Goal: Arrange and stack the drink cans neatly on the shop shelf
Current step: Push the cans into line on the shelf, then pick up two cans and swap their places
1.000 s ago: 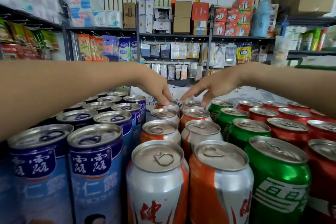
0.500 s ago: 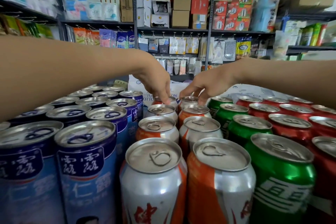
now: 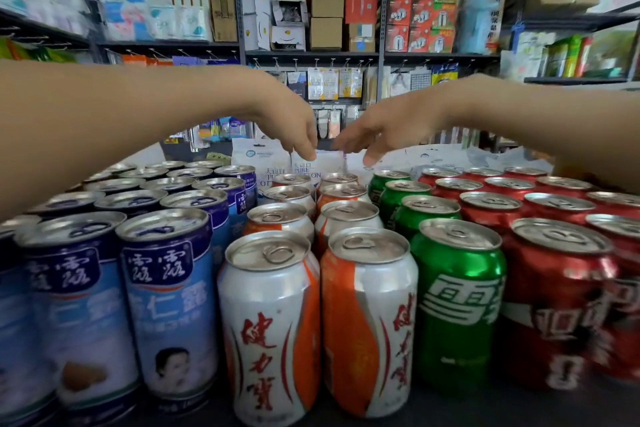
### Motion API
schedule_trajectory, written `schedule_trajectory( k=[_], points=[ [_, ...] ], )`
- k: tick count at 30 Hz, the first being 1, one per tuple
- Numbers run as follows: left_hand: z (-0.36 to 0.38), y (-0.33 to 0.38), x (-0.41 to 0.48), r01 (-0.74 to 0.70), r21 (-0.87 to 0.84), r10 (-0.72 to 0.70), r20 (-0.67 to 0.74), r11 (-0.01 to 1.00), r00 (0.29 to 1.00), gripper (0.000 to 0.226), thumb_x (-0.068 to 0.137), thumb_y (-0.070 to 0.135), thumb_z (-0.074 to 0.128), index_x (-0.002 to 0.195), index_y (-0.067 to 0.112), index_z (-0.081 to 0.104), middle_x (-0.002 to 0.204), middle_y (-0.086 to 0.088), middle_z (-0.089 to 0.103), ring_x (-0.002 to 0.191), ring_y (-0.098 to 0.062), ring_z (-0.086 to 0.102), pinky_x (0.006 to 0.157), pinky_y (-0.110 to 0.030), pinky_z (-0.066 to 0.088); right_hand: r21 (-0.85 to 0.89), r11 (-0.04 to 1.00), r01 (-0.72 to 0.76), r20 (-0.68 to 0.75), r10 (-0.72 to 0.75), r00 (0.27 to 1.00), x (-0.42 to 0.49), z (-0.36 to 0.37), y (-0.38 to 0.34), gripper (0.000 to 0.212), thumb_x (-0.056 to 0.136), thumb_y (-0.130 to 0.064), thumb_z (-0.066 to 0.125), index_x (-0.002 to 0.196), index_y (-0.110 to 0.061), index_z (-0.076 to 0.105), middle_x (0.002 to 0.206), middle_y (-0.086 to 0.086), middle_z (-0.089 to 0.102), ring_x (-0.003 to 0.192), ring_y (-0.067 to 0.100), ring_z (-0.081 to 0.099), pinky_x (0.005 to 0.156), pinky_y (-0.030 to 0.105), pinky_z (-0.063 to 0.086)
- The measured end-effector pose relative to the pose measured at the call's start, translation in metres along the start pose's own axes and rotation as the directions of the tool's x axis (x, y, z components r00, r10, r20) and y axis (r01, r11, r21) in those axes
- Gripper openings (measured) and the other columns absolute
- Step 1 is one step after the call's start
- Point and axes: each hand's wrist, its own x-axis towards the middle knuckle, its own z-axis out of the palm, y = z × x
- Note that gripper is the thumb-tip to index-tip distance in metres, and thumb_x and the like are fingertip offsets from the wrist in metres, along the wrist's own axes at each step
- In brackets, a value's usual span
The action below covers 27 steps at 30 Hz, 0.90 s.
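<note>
Drink cans stand in rows on the dark shelf [image 3: 467, 407]: blue cans [image 3: 166, 305] on the left, two columns of orange-and-white cans [image 3: 273, 322] in the middle, one column of green cans [image 3: 457, 305], then red cans [image 3: 554, 305] on the right. My left hand [image 3: 294, 128] hovers above the rearmost orange-and-white can of the left column [image 3: 292, 179]. Its fingers hang down and hold nothing. My right hand [image 3: 384, 132] hovers the same way above the rearmost can of the right column [image 3: 341, 178], its fingers loose and apart from the lid.
White printed bags [image 3: 256, 156] lie just behind the can rows. Across the aisle stand dark metal racks [image 3: 311, 54] with cardboard boxes, red cartons and hanging packets. More stocked shelves run along the left and right sides.
Both hands have lifted off the lids of the rearmost orange-and-white cans and now hang above them. The view has moved slightly.
</note>
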Motion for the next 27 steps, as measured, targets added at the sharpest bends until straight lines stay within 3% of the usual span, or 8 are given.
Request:
schedule_trajectory(
  k=[3, 6, 10, 13, 15, 17, 20, 27],
  points=[
    [-0.004, 0.023, -0.038, -0.121, -0.061, 0.113, -0.122, 0.991, 0.986, 0.039, 0.092, 0.043, 0.052, 0.127, 0.027, 0.058, 0.127, 0.005, 0.058, 0.116, -0.013, 0.052, 0.107, -0.038, 0.036, 0.129, 0.991, 0.016, -0.072, -0.007, 0.997, -0.053, -0.003, -0.007, 0.04, 0.092, -0.019, 0.06, 0.13, -0.028, 0.053, 0.115, -0.016, 0.062, 0.103, -0.003, 0.059, 0.08, 0.01, 0.042],
    [0.011, 0.048, -0.081, -0.212, -0.09, 0.199, -0.132, 0.973, 0.971, 0.06, 0.072, 0.071, 0.046, 0.119, 0.037, 0.061, 0.124, 0.019, 0.057, 0.114, -0.002, 0.051, 0.108, -0.036, 0.035, 0.205, 0.978, 0.023, -0.045, -0.014, 0.999, -0.103, 0.007, -0.015, 0.034, 0.08, -0.037, 0.064, 0.114, -0.034, 0.062, 0.105, -0.014, 0.068, 0.098, -0.002, 0.062, 0.086, 0.016, 0.044],
    [0.032, 0.069, -0.114, -0.261, 0.018, 0.262, -0.099, 0.965, 0.96, 0.08, 0.053, 0.084, 0.033, 0.12, 0.047, 0.058, 0.123, 0.028, 0.054, 0.113, 0.002, 0.05, 0.107, -0.033, 0.036, 0.135, 0.989, -0.055, 0.035, 0.051, 0.998, -0.14, 0.03, -0.028, 0.054, 0.07, -0.056, 0.061, 0.121, -0.038, 0.057, 0.111, -0.02, 0.066, 0.102, -0.005, 0.06, 0.094, 0.023, 0.045],
    [0.041, 0.081, -0.122, -0.283, 0.119, 0.293, -0.069, 0.952, 0.954, 0.09, 0.049, 0.084, 0.032, 0.129, 0.045, 0.05, 0.127, 0.024, 0.053, 0.107, 0.004, 0.051, 0.1, -0.024, 0.038, 0.082, 0.989, -0.12, 0.013, 0.12, 0.993, -0.151, 0.044, -0.037, 0.062, 0.072, -0.062, 0.057, 0.13, -0.041, 0.046, 0.118, -0.025, 0.056, 0.106, -0.008, 0.054, 0.085, 0.014, 0.042],
    [0.043, 0.083, -0.125, -0.283, 0.152, 0.295, -0.065, 0.947, 0.953, 0.098, 0.045, 0.084, 0.034, 0.134, 0.044, 0.044, 0.131, 0.023, 0.05, 0.091, 0.012, 0.053, 0.089, -0.018, 0.037, 0.065, 0.988, -0.143, -0.031, 0.145, 0.989, -0.153, 0.051, -0.042, 0.059, 0.077, -0.059, 0.057, 0.131, -0.04, 0.045, 0.118, -0.023, 0.054, 0.105, -0.007, 0.052, 0.08, 0.012, 0.04],
    [0.044, 0.082, -0.13, -0.272, 0.152, 0.285, -0.075, 0.95, 0.955, 0.095, 0.048, 0.081, 0.042, 0.136, 0.044, 0.042, 0.132, 0.022, 0.049, 0.086, 0.012, 0.054, 0.086, -0.017, 0.037, 0.056, 0.987, -0.152, -0.055, 0.155, 0.986, -0.153, 0.054, -0.047, 0.054, 0.082, -0.055, 0.058, 0.131, -0.036, 0.047, 0.118, -0.02, 0.056, 0.104, -0.004, 0.053, 0.082, 0.014, 0.042],
    [0.05, 0.078, -0.132, -0.288, 0.146, 0.302, -0.089, 0.946, 0.949, 0.079, 0.063, 0.073, 0.055, 0.135, 0.042, 0.043, 0.13, 0.02, 0.052, 0.105, -0.001, 0.053, 0.092, -0.021, 0.04, 0.062, 0.986, -0.157, -0.082, 0.162, 0.983, -0.154, 0.055, -0.053, 0.05, 0.084, -0.05, 0.059, 0.13, -0.032, 0.051, 0.115, -0.019, 0.059, 0.1, -0.005, 0.055, 0.086, 0.018, 0.043],
    [0.056, 0.076, -0.127, -0.302, 0.181, 0.331, -0.153, 0.936, 0.931, 0.066, 0.076, 0.067, 0.055, 0.133, 0.037, 0.048, 0.123, 0.014, 0.059, 0.101, -0.007, 0.056, 0.074, -0.014, 0.04, 0.122, 0.982, -0.142, -0.131, 0.158, 0.979, -0.163, 0.059, -0.051, 0.045, 0.09, -0.043, 0.057, 0.133, -0.031, 0.053, 0.125, -0.019, 0.058, 0.108, -0.004, 0.054, 0.102, 0.032, 0.04]
  ],
)
